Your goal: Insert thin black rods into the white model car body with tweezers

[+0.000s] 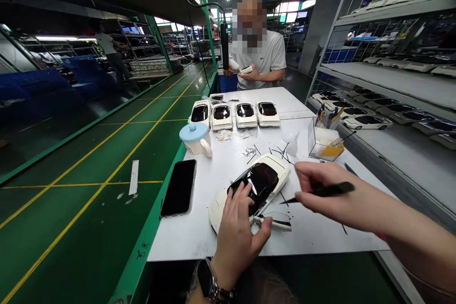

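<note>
White toy car (pixel 249 189) lies slantwise at frame centre under my flat left hand (pixel 237 228); my right hand (pixel 320 190), to its right, pinches a black tool (pixel 329 190).

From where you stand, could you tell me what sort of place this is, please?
Probably a toy or model-car assembly workshop: four white car bodies lined up on the workbench, racks of similar cars alongside, yellow-lined green factory floor.

Single view, head-mounted; looks forward and down over white table (pixel 221 228) from its near edge; wide-angle, edges bowed; left hand (pixel 237 230) and right hand (pixel 322 192) close under lens; person across table (pixel 258 57) faces camera; shelving (pixel 399 80) runs along right side.
</note>
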Tool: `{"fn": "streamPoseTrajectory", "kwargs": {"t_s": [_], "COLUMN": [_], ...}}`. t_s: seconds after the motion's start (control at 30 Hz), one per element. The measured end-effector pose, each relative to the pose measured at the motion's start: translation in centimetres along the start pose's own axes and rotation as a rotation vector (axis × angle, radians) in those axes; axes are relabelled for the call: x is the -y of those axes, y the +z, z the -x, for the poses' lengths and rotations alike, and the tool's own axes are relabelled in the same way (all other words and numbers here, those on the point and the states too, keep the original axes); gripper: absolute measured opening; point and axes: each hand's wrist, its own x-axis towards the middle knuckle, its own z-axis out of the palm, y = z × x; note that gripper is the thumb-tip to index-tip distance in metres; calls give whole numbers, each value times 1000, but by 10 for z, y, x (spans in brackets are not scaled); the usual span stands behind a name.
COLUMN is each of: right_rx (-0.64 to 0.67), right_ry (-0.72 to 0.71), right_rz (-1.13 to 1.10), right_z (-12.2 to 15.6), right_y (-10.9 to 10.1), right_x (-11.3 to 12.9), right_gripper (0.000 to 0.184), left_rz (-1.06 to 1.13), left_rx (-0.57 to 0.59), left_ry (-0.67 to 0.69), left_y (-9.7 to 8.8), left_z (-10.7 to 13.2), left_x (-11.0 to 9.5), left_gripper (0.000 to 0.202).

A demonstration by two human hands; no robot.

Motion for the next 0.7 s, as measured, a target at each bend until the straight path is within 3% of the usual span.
{"fn": "streamPoseTrajectory", "kwargs": {"t_s": [0.07, 0.1, 0.2, 0.3, 0.33, 0.4, 0.5, 0.57, 0.7], "right_rx": [-75, -174, -712, -1215, -1249, -1194, -1136, -1172, -1249], "right_ry": [30, 34, 32, 62, 86, 97, 103, 116, 113], "right_rz": [-116, -187, -228, 83, 178, 184, 204, 259, 362], "right_z": [14, 19, 23, 9, 2, -13, -33, -43, -53], "right_y": [-14, -21, -40, -56, -60, -67, -71, -71, -75], "right_x": [-13, -22, -57, -103, -120, -148, -174, -181, -184], "right_gripper": [17, 20, 38, 29, 27, 33, 25, 18, 11], "left_rz": [59, 110, 272, 257, 233, 191, 225, 264, 275], "left_rx": [-31, -58, -155, -258, -292, -298, -208, -141, -81], "left_ry": [4, 7, 28, 5, -60, -247, -535, -606, -593], "left_y": [-1, -3, -13, -27, -31, -36, -36, -34, -33], "left_z": [1, 3, 11, 22, 26, 30, 31, 29, 25], "left_x": [1, 2, 13, 36, 44, 60, 75, 78, 73], "left_gripper": [19, 15, 10, 10, 8, 4, 24, 30, 31]}}
